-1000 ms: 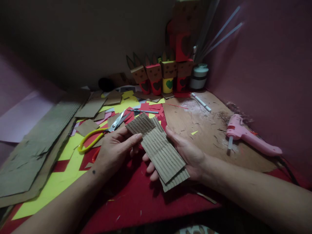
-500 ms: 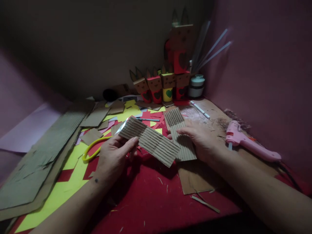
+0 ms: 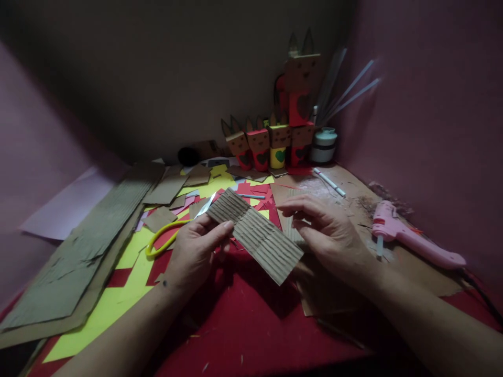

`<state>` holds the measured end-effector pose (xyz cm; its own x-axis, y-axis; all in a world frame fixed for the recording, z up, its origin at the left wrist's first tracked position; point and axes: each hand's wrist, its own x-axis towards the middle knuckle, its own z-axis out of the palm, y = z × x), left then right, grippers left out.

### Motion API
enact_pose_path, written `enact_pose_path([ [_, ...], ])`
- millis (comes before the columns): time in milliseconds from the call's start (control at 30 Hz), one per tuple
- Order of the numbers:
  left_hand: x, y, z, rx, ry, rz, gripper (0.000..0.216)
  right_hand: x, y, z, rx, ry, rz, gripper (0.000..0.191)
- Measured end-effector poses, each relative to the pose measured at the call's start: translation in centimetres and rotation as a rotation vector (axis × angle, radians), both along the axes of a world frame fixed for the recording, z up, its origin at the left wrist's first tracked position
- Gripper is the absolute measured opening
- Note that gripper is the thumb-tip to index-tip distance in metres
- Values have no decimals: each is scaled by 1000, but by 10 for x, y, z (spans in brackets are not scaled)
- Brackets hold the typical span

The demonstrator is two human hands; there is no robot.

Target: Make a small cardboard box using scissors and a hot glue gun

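Between the thumb and fingers of my left hand (image 3: 200, 246) is a strip of corrugated cardboard (image 3: 255, 235), ridged side up, slanting down to the right with a crease across it. A second corrugated piece (image 3: 293, 230) lies on the table, partly covered by my right hand (image 3: 326, 230). That hand hovers above it with bent, parted fingers and nothing visible in them. Scissors with a yellow handle (image 3: 157, 248) rest beside my left hand, their blades partly hidden behind the held strip.
At the right lies a pink glue gun (image 3: 396, 233). Several paper-and-cardboard animal figures (image 3: 277, 152) stand at the back by a lidded pot (image 3: 324, 144). A white marker (image 3: 329, 182) lies before them. Large cardboard sheets (image 3: 82, 251) and yellow paper (image 3: 94, 319) cover the left side.
My right hand has let go of the second cardboard piece, which now lies on the table behind it. My left hand still holds its strip. The view has shifted slightly.
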<state>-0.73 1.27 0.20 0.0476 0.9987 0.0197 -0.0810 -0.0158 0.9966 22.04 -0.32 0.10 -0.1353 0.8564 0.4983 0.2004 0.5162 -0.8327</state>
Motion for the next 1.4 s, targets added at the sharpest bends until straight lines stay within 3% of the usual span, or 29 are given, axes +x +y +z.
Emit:
enact_pose_path([
  [133, -1, -1, 1, -40, -32, -18, 30, -3, -1, 3, -400, 272, 277, 31],
  [200, -1, -1, 0, -42, -23, -24, 30, -4, -1, 4, -478, 319, 355, 27],
  [433, 1, -3, 0, -67, -21, -65, 29, -3, 0, 5, -431, 90, 359, 15],
  [533, 2, -4, 0, -66, -15, -66, 34, -3, -1, 3, -472, 104, 403, 12],
  [700, 4, -8, 0, -60, 20, -71, 35, -5, -4, -3, -411, 116, 471, 7],
  [867, 6, -12, -1, -18, 79, -87, 22, -15, -5, -10, -570, 306, 379, 24],
  [1000, 7, -15, -3, -43, 65, -104, 18, -22, -3, -15, -586, 425, 270, 27],
  [1233, 11, -20, -1, -35, 66, -210, 25, -28, -1, -11, -708, 469, 185, 43],
  [1400, 12, -20, -7, -40, 117, -157, 25, -29, -3, -8, -715, 473, 176, 44],
])
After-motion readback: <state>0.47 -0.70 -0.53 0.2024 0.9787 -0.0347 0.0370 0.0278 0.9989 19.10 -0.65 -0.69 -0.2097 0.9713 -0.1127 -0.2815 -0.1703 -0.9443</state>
